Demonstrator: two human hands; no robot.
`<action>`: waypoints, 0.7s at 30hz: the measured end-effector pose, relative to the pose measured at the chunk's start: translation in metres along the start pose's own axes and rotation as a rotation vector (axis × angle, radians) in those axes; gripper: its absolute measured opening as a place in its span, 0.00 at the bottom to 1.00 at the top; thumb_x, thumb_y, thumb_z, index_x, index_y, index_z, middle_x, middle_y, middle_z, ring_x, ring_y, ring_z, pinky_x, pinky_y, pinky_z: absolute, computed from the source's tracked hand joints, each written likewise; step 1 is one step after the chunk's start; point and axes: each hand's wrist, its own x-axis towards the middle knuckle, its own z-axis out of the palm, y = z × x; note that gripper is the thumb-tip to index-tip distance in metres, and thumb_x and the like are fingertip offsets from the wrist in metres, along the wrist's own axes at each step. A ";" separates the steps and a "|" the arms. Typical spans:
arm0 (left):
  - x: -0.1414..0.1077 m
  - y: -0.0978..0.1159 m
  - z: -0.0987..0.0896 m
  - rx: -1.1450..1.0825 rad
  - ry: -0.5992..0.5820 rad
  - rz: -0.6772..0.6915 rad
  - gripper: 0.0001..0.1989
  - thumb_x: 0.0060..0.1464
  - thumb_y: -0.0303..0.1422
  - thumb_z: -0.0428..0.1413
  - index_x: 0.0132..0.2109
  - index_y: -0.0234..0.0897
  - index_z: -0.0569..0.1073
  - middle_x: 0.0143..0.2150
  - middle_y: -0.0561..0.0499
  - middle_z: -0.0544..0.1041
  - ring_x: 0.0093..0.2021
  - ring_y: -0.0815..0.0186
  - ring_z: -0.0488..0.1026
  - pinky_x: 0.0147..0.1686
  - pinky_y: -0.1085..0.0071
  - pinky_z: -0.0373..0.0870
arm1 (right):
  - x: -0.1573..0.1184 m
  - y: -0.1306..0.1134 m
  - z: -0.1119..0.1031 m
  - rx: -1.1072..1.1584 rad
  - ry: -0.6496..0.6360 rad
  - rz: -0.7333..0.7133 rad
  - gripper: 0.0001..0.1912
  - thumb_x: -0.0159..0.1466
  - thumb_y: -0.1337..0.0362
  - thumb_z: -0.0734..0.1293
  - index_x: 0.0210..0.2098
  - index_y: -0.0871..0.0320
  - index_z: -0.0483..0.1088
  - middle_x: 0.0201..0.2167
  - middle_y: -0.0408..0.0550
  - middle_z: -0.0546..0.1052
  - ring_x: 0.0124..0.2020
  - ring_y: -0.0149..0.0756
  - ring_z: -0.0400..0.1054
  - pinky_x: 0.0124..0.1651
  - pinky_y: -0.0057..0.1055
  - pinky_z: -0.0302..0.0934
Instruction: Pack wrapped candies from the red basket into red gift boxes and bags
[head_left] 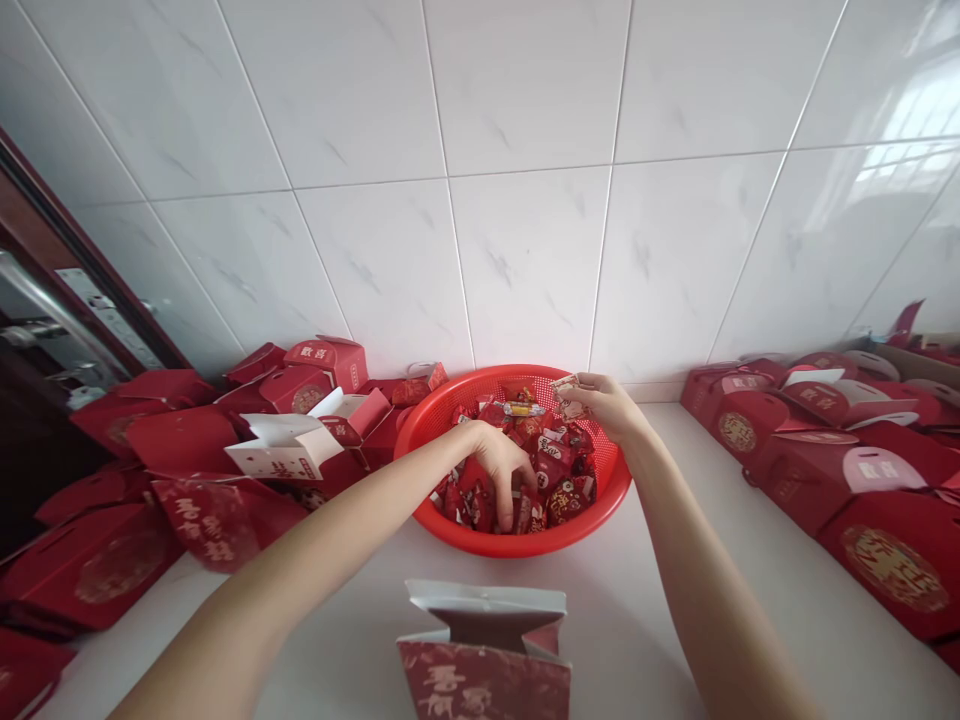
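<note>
A round red plastic basket [619,490] full of wrapped candies [553,452] stands against the tiled wall. My left hand [501,462] reaches down into it, fingers curled among the candies; whatever lies under the fingertips is hidden. Over the basket's right rim, my right hand [600,402] pinches a small beige and red patterned packet [568,394]. In front of the basket, nearest me, a red paper gift box [487,680] with white lettering stands upright with its top open.
Many red gift boxes [277,390] crowd the left side, among them an open white one [281,450]. More red boxes [862,460] line the right. A door frame with a metal handle [45,300] is at far left; the tiled wall [525,250] rises behind.
</note>
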 end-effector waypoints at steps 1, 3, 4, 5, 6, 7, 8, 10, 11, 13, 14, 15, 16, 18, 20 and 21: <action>0.000 0.000 0.001 -0.040 -0.019 0.037 0.18 0.22 0.33 0.74 0.29 0.44 0.84 0.27 0.55 0.81 0.31 0.57 0.77 0.27 0.70 0.72 | 0.000 0.000 0.001 0.007 0.004 0.000 0.05 0.49 0.69 0.75 0.24 0.60 0.75 0.21 0.43 0.75 0.20 0.26 0.67 0.25 0.23 0.65; 0.001 0.000 0.001 -0.116 -0.076 0.098 0.19 0.23 0.35 0.75 0.30 0.44 0.84 0.28 0.55 0.82 0.31 0.57 0.78 0.29 0.70 0.73 | -0.001 0.000 0.001 0.016 0.003 0.000 0.04 0.49 0.69 0.75 0.25 0.60 0.76 0.22 0.44 0.76 0.21 0.27 0.69 0.25 0.23 0.65; 0.001 0.000 0.001 -0.137 -0.097 0.121 0.18 0.24 0.36 0.75 0.29 0.44 0.83 0.27 0.56 0.81 0.30 0.58 0.77 0.28 0.70 0.73 | -0.001 0.000 0.002 0.015 0.001 0.000 0.04 0.49 0.68 0.75 0.25 0.60 0.76 0.22 0.45 0.77 0.22 0.28 0.69 0.25 0.23 0.65; 0.001 0.000 0.001 -0.146 -0.103 0.139 0.17 0.24 0.37 0.75 0.27 0.43 0.83 0.26 0.56 0.81 0.28 0.59 0.76 0.26 0.71 0.72 | -0.001 0.000 0.002 0.011 0.000 0.000 0.04 0.50 0.68 0.75 0.25 0.60 0.76 0.23 0.45 0.77 0.22 0.28 0.70 0.26 0.24 0.66; 0.000 0.000 0.000 -0.147 -0.092 0.154 0.16 0.23 0.37 0.75 0.26 0.42 0.82 0.24 0.56 0.80 0.27 0.60 0.75 0.24 0.71 0.71 | -0.001 0.000 0.001 0.007 0.000 0.001 0.04 0.50 0.68 0.75 0.25 0.60 0.76 0.24 0.46 0.78 0.22 0.28 0.70 0.26 0.24 0.66; -0.001 0.000 -0.001 -0.154 -0.066 0.172 0.16 0.24 0.37 0.75 0.25 0.42 0.81 0.23 0.56 0.79 0.26 0.61 0.74 0.24 0.72 0.70 | -0.001 0.000 0.001 0.002 0.002 0.002 0.04 0.50 0.68 0.75 0.25 0.60 0.77 0.24 0.46 0.78 0.22 0.28 0.70 0.26 0.24 0.67; -0.002 0.000 -0.002 -0.173 -0.022 0.195 0.16 0.24 0.37 0.75 0.25 0.41 0.81 0.23 0.56 0.79 0.26 0.62 0.74 0.25 0.72 0.70 | -0.001 0.000 0.001 -0.002 0.006 0.003 0.04 0.51 0.68 0.75 0.26 0.60 0.77 0.24 0.46 0.78 0.22 0.28 0.69 0.26 0.24 0.67; -0.005 -0.002 -0.006 -0.271 0.117 0.243 0.16 0.28 0.37 0.75 0.29 0.40 0.82 0.25 0.55 0.80 0.29 0.61 0.76 0.30 0.70 0.73 | 0.000 0.001 0.001 -0.006 0.017 0.000 0.04 0.51 0.68 0.75 0.26 0.60 0.76 0.23 0.45 0.77 0.21 0.27 0.68 0.26 0.24 0.66; -0.006 -0.004 -0.007 -0.340 0.207 0.261 0.15 0.31 0.36 0.74 0.31 0.40 0.83 0.27 0.55 0.81 0.31 0.60 0.77 0.34 0.69 0.73 | 0.001 0.001 0.000 -0.007 0.023 -0.004 0.04 0.52 0.68 0.75 0.26 0.60 0.76 0.23 0.45 0.77 0.21 0.27 0.68 0.25 0.24 0.65; -0.008 -0.010 -0.011 -0.468 0.393 0.277 0.14 0.35 0.35 0.72 0.34 0.38 0.82 0.30 0.53 0.81 0.34 0.61 0.77 0.39 0.67 0.73 | 0.002 0.002 0.000 -0.007 0.034 -0.008 0.04 0.52 0.68 0.74 0.26 0.61 0.76 0.21 0.44 0.76 0.20 0.27 0.67 0.25 0.23 0.64; -0.008 -0.013 -0.012 -0.511 0.470 0.272 0.14 0.37 0.35 0.70 0.34 0.37 0.81 0.31 0.52 0.81 0.35 0.61 0.77 0.41 0.66 0.72 | 0.002 0.002 0.000 -0.004 0.041 -0.007 0.04 0.53 0.68 0.74 0.26 0.61 0.76 0.21 0.44 0.76 0.21 0.27 0.68 0.25 0.23 0.64; -0.007 -0.016 -0.013 -0.539 0.531 0.261 0.13 0.37 0.34 0.69 0.34 0.36 0.80 0.32 0.52 0.81 0.36 0.61 0.77 0.42 0.66 0.72 | 0.003 0.002 0.000 0.003 0.048 -0.004 0.03 0.53 0.68 0.74 0.26 0.61 0.76 0.22 0.44 0.76 0.21 0.27 0.68 0.25 0.23 0.64; -0.007 -0.019 -0.013 -0.557 0.574 0.248 0.14 0.38 0.35 0.69 0.34 0.35 0.79 0.33 0.52 0.80 0.37 0.61 0.76 0.42 0.66 0.71 | 0.003 0.002 0.001 0.012 0.053 0.000 0.02 0.53 0.69 0.73 0.26 0.61 0.76 0.22 0.44 0.76 0.22 0.27 0.68 0.25 0.23 0.64; -0.005 -0.023 -0.014 -0.566 0.630 0.236 0.16 0.39 0.35 0.68 0.37 0.35 0.78 0.36 0.51 0.80 0.40 0.60 0.76 0.44 0.65 0.70 | 0.003 0.002 0.001 0.027 0.061 0.009 0.01 0.53 0.70 0.72 0.26 0.61 0.76 0.22 0.44 0.76 0.22 0.27 0.68 0.25 0.23 0.64; -0.005 -0.024 -0.014 -0.537 0.690 0.242 0.18 0.38 0.35 0.69 0.38 0.35 0.78 0.38 0.51 0.79 0.42 0.59 0.75 0.46 0.64 0.69 | 0.003 0.002 0.001 0.033 0.066 0.014 0.02 0.53 0.72 0.70 0.26 0.61 0.75 0.22 0.43 0.76 0.21 0.26 0.67 0.25 0.23 0.64; -0.005 -0.024 -0.014 -0.519 0.723 0.250 0.18 0.37 0.36 0.69 0.38 0.35 0.77 0.39 0.51 0.79 0.43 0.59 0.75 0.46 0.64 0.69 | 0.003 0.002 0.001 0.034 0.067 0.015 0.03 0.53 0.73 0.70 0.26 0.61 0.75 0.21 0.43 0.76 0.20 0.26 0.67 0.25 0.23 0.64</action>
